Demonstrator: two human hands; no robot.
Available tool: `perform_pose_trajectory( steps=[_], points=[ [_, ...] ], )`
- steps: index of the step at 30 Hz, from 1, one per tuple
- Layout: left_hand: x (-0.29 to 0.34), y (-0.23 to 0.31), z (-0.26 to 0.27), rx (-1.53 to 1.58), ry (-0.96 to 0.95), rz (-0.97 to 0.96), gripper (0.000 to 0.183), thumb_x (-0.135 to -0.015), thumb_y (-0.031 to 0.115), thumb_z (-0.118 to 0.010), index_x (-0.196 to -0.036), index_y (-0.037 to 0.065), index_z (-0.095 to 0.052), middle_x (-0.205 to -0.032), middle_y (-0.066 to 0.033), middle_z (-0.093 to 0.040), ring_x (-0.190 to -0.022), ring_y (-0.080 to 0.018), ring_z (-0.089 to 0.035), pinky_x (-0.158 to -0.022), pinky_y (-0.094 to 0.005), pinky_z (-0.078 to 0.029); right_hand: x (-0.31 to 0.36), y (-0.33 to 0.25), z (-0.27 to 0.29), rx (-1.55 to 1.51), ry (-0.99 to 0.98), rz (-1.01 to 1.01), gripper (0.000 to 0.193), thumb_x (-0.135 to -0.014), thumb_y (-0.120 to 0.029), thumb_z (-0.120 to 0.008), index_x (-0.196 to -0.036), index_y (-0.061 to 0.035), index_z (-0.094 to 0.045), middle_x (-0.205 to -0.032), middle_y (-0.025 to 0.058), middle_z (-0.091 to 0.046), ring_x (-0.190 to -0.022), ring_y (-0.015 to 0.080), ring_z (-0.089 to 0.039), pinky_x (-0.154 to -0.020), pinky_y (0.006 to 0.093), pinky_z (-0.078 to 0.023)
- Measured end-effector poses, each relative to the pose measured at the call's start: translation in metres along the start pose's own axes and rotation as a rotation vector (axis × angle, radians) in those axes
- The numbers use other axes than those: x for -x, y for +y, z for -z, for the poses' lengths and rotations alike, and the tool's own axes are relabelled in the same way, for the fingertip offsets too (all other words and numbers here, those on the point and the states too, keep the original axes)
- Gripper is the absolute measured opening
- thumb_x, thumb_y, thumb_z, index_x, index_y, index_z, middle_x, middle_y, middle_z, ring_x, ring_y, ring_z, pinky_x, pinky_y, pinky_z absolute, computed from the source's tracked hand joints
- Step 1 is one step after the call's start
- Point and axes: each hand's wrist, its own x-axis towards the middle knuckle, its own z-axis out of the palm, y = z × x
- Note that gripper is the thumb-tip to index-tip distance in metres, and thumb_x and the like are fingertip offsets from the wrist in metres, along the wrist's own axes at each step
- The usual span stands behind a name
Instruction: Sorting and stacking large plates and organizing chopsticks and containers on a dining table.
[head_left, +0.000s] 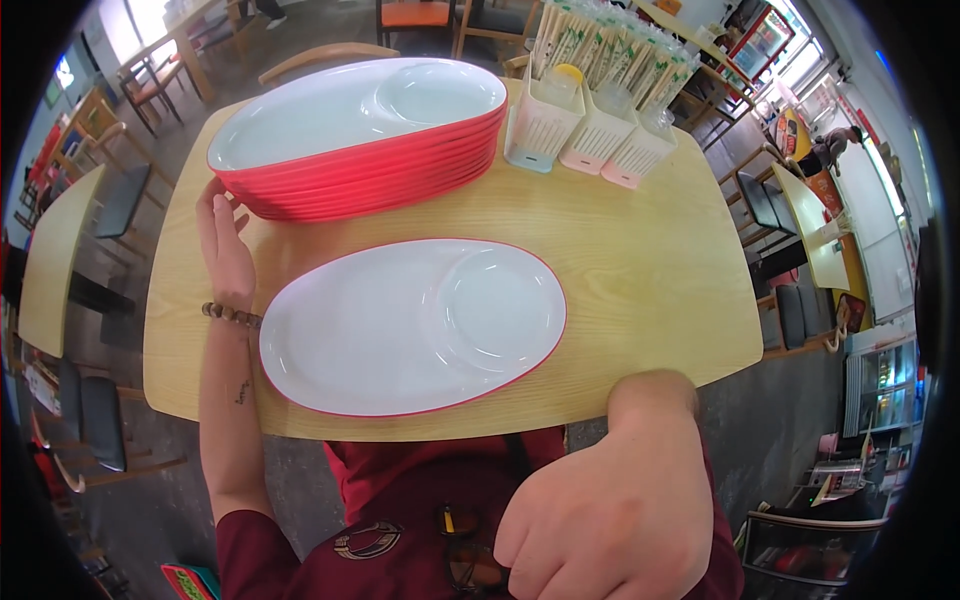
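A tall stack of oval plates (pixel 370 170), white inside and red outside, stands at the far left of the table. Each has a round compartment at its right end. My left hand (pixel 228 240) reaches to the stack's left end, fingers stretched out and touching or nearly touching its side. Nearer to me, a single oval plate (pixel 350 330) of the same kind lies flat, its round compartment to the right. Close to the camera, over my lap, my right hand (pixel 620 510) shows its back with the fingers curled under; whatever they may hold is hidden.
Behind the stack's right end, plastic holders (pixel 545 125) carry many wrapped chopsticks. The pale wooden table (pixel 660 280) has a rounded front edge close to my body. Chairs (pixel 770 205) and other tables (pixel 60 260) stand around; a person (pixel 835 148) is at the far right.
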Motion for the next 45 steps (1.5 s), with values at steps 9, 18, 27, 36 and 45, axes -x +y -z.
perform_pose_trajectory(
  steps=[9,18,27,36,45],
  points=[
    [0.000,-0.001,-0.001,-0.015,-0.001,-0.007,0.054,-0.108,0.039,-0.036,-0.145,0.000,-0.043,-0.141,-0.0141,-0.050,-0.125,-0.0257,-0.051,-0.103,-0.0416,-0.043,0.011,0.009,-0.018,-0.138,0.172,-0.011,0.030,-0.088,-0.005,-0.058,-0.061,-0.0069,-0.045,-0.057,0.0055,-0.047,-0.045,0.0247,-0.049,-0.041,0.0363,-0.035],
    [0.000,-0.004,0.004,-0.011,0.017,0.005,0.053,-0.108,0.038,-0.038,-0.145,0.001,-0.044,-0.140,-0.0138,-0.051,-0.124,-0.0251,-0.052,-0.103,-0.0410,-0.043,0.014,0.011,-0.024,-0.097,0.115,0.010,0.032,-0.089,-0.004,-0.057,-0.060,-0.0070,-0.045,-0.056,0.0047,-0.045,-0.044,0.0231,-0.048,-0.040,0.0350,-0.034],
    [0.000,-0.005,0.004,-0.020,-0.003,-0.001,0.053,-0.109,0.039,-0.036,-0.145,0.002,-0.043,-0.141,-0.0103,-0.050,-0.123,-0.0209,-0.052,-0.100,-0.0379,-0.045,0.012,0.009,-0.014,-0.035,0.088,0.006,0.035,-0.089,-0.004,-0.056,-0.057,-0.0080,-0.044,-0.055,0.0034,-0.042,-0.043,0.0207,-0.046,-0.040,0.0332,-0.033],
    [-0.001,-0.002,0.000,-0.006,-0.007,0.001,0.052,-0.108,0.038,-0.036,-0.144,0.001,-0.044,-0.140,-0.0133,-0.051,-0.125,-0.0250,-0.051,-0.103,-0.0414,-0.042,0.011,0.012,-0.017,-0.081,0.097,0.041,0.032,-0.089,-0.006,-0.057,-0.060,-0.0071,-0.043,-0.056,0.0048,-0.044,-0.043,0.0241,-0.047,-0.040,0.0362,-0.035],
    [0.000,-0.003,0.004,-0.003,0.021,-0.004,0.051,-0.108,0.036,-0.037,-0.145,0.001,-0.044,-0.139,-0.0130,-0.051,-0.123,-0.0240,-0.052,-0.102,-0.0398,-0.043,0.018,0.014,-0.031,-0.120,0.175,0.019,0.032,-0.089,-0.005,-0.056,-0.060,-0.0068,-0.044,-0.056,0.0047,-0.044,-0.043,0.0238,-0.047,-0.040,0.0357,-0.033]
  ],
)
